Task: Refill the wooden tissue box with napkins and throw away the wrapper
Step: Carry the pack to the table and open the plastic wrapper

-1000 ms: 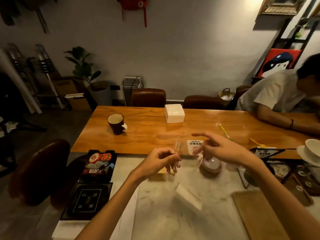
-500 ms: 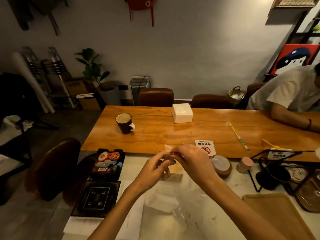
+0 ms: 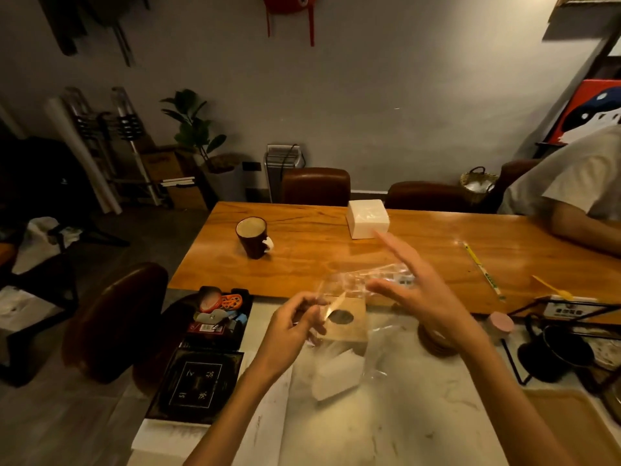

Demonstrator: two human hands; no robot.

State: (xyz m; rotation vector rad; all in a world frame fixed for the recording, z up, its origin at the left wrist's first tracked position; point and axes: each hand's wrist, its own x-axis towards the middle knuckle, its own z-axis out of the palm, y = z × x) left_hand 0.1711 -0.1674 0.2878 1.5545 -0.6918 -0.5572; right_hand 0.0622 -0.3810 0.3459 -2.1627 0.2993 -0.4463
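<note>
The wooden tissue box [image 3: 349, 326], with an oval hole in its top, stands on the marble counter [image 3: 386, 425] in front of me. My left hand [image 3: 292, 327] pinches one end of the clear plastic wrapper [image 3: 349, 280], which stretches up and right over the box. My right hand [image 3: 416, 294] hovers at the wrapper's other end, fingers spread apart and gripping nothing that I can see. A white stack of napkins [image 3: 336, 376] lies on the counter just in front of the box under loose plastic. Another wrapped white napkin pack [image 3: 368, 218] sits on the far side of the wooden table [image 3: 302, 264].
A dark mug [image 3: 252, 237] stands on the wooden table. Left of the box lie a tray of small items [image 3: 220, 307] and a black menu [image 3: 198, 385]. Coasters [image 3: 433, 344], a pink cup [image 3: 500, 324] and a black pot on a wire stand [image 3: 557, 351] crowd the right. A person [image 3: 571, 193] sits at far right.
My hands, together on the wrapper half a second ago, have drawn apart. The right hand has swung up and right with its fingers spread, and the wrapper is pulled out between them.
</note>
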